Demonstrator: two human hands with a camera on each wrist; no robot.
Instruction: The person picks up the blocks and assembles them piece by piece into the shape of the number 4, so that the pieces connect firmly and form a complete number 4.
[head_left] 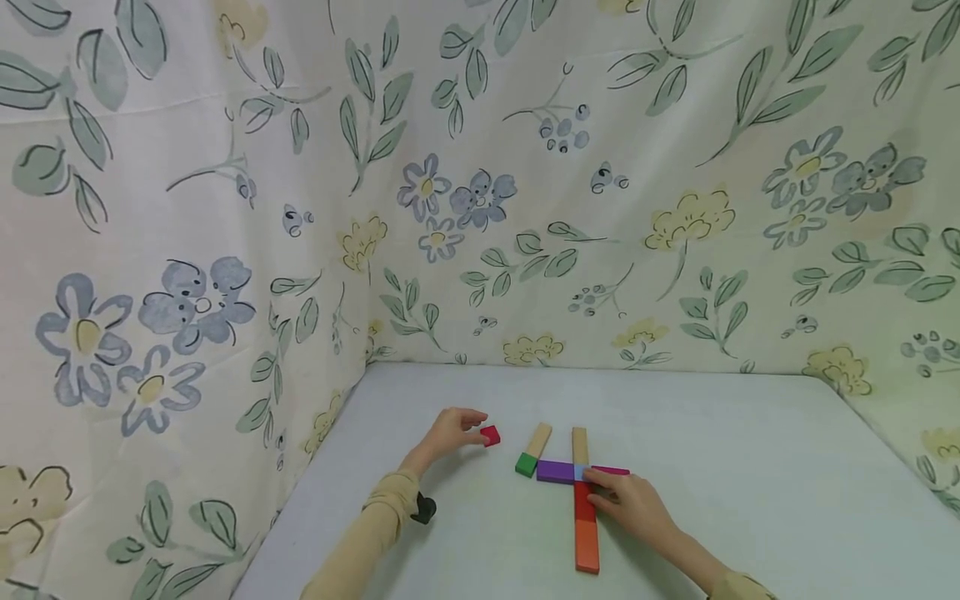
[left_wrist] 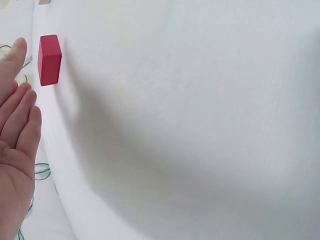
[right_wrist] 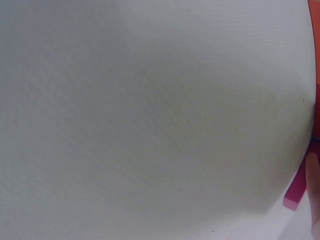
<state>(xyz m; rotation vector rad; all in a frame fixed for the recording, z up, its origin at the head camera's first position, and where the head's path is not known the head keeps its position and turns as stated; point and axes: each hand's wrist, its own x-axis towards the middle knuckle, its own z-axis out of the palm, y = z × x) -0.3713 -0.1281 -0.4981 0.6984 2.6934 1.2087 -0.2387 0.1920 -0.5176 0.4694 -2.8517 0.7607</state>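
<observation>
A small red block point(head_left: 490, 436) stands on the white table, and my left hand point(head_left: 450, 432) is beside it. In the left wrist view, fingers extended, that hand shows a gap to the red block point(left_wrist: 49, 60). Over a cross of flat blocks, my right hand point(head_left: 633, 502) touches the pieces at the crossing with its fingertips. The cross has a light blue block point(head_left: 580, 472) in the middle, purple point(head_left: 555, 472) to its left and magenta point(head_left: 618, 471) to its right, partly covered. Plain wood point(head_left: 580, 446) lies above; red point(head_left: 583, 504) and orange point(head_left: 587, 546) run below.
Left of the cross, a green block point(head_left: 526, 464) lies against a slanted plain wooden block point(head_left: 540, 438). Behind the white table point(head_left: 712, 433) hangs a flowered curtain point(head_left: 570, 292), which also runs along both sides.
</observation>
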